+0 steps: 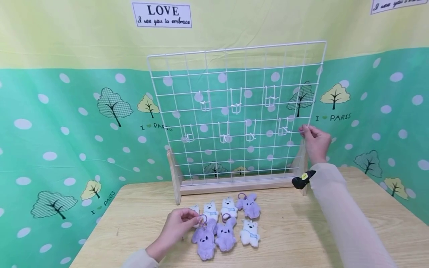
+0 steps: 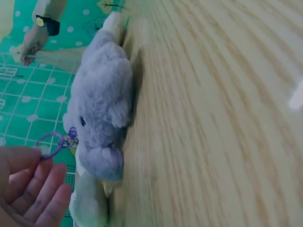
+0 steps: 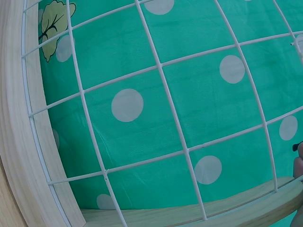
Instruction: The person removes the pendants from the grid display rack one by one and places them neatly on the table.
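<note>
My left hand (image 1: 179,223) pinches the purple ring (image 2: 49,145) of a purple plush keychain (image 1: 205,242) between thumb and finger. That plush, long-eared with dark eyes, lies low over the wooden table, close beside a second purple plush (image 1: 226,236). My right hand (image 1: 316,143) is at the right side of a white wire grid panel (image 1: 245,108), its thumb and fingers pinching the side edge. Several white hooks (image 1: 236,107) hang on the grid in two rows, with no plush on them. In the right wrist view, grid wires (image 3: 161,66) fill the frame.
White bear keychains (image 1: 250,233) and another purple plush (image 1: 249,206) lie on the wooden table (image 1: 285,238) before the grid. A wooden stand (image 1: 234,184) supports the grid. Behind hangs a green and yellow cloth (image 1: 67,123) printed with dots and trees.
</note>
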`<action>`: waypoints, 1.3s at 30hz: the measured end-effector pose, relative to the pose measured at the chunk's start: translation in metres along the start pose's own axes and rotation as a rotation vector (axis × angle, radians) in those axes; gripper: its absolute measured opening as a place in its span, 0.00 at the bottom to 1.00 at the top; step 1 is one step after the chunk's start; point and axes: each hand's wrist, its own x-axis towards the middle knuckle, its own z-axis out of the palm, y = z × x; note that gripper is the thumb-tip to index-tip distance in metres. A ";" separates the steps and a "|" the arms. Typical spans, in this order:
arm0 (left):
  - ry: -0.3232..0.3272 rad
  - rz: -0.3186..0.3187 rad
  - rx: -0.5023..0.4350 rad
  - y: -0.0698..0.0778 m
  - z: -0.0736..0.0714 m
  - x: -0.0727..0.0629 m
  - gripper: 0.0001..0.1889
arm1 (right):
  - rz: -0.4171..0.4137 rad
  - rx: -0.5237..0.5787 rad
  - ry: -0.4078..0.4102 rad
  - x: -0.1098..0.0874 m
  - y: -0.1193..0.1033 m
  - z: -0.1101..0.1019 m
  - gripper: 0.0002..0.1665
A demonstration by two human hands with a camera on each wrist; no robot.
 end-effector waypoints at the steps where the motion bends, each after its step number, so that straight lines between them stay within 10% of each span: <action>1: 0.011 0.000 0.035 -0.001 -0.001 0.000 0.04 | 0.005 0.002 -0.002 0.000 0.000 0.000 0.20; 11: 0.004 0.085 0.250 -0.004 0.001 -0.001 0.02 | 0.008 0.004 -0.004 -0.001 -0.004 -0.001 0.20; 39: -0.039 0.051 0.292 -0.008 -0.015 -0.006 0.04 | 0.110 0.038 -0.126 -0.003 0.003 -0.006 0.24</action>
